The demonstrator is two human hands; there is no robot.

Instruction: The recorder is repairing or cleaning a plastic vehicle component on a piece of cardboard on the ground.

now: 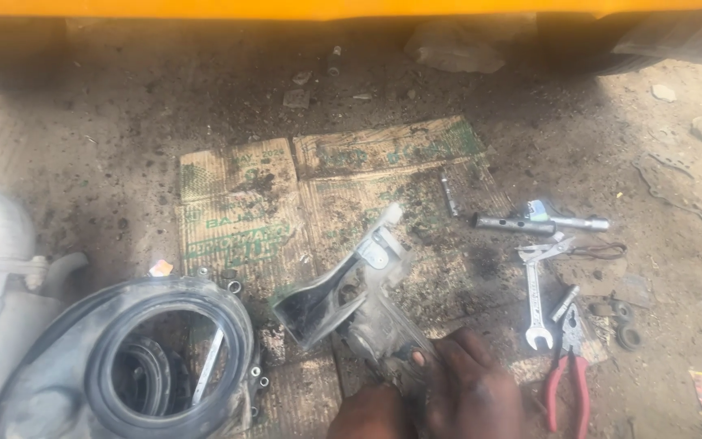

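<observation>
Both hands are low at the bottom edge of the view, over a flattened cardboard sheet that lies on the dirty floor. The right hand has its fingers closed together around the near end of a greasy metal part w/ a black duct; the grip looks firm, thumb pressed on the housing. The left hand is only partly in view, just beside the right one and touching the same end, but I cannot tell if its fingers are apart or together, bc the frame cuts them. The part lies in front of the hands: its long axis goes from the fingers away and a little to the left, toward the pale tip at the far end, so the body is up and left from the right hand, which is the nearer and the holding one. The black duct opens to the left side. To the left is a round black cover w/ rubber ring, near it some small nuts. To the right, well apart from the part, lie a spanner, red pliers and a tube socket wrench. At the top is a yellow vehicle edge
</observation>
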